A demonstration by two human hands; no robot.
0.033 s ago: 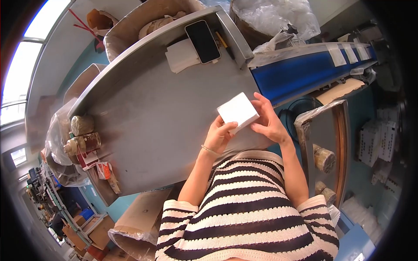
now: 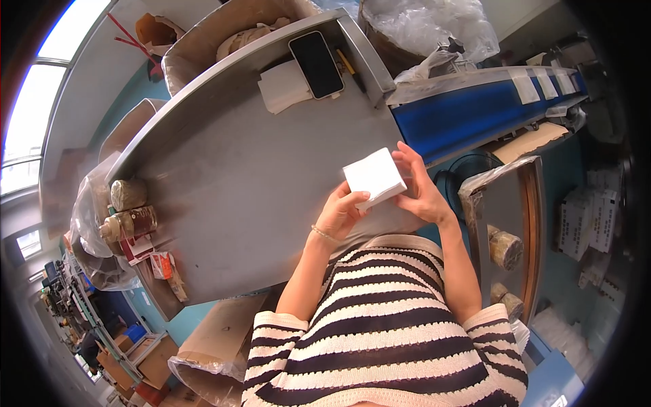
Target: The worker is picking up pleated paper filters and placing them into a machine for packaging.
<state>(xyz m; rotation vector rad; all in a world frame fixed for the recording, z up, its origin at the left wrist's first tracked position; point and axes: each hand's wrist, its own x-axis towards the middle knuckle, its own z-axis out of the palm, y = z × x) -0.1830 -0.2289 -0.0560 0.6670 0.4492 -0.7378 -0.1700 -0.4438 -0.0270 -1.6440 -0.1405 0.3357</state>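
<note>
A small white square block (image 2: 374,176), like a stack of paper slips or a flat box, is held over the grey metal table. My left hand (image 2: 341,209) grips its lower left corner, the thumb on top and the fingers underneath. My right hand (image 2: 422,190) stands at the block's right edge with fingers curved and apart. Its thumb is close to the lower right corner; whether it touches I cannot tell. On the far part of the table (image 2: 237,169) lie some white papers (image 2: 281,88), partly covered by a black-screened phone (image 2: 317,64).
A pen (image 2: 350,70) lies beside the phone near the raised table rim. Tape rolls (image 2: 129,195) and small packets (image 2: 163,266) sit at the left end. A blue conveyor belt (image 2: 461,115) runs off to the right. Cardboard boxes (image 2: 217,339) and a plastic-filled bin (image 2: 434,27) stand around.
The white block has shifted slightly right and turned a little in my left hand. My right hand has barely moved, its fingers still apart. The things on the table stay put.
</note>
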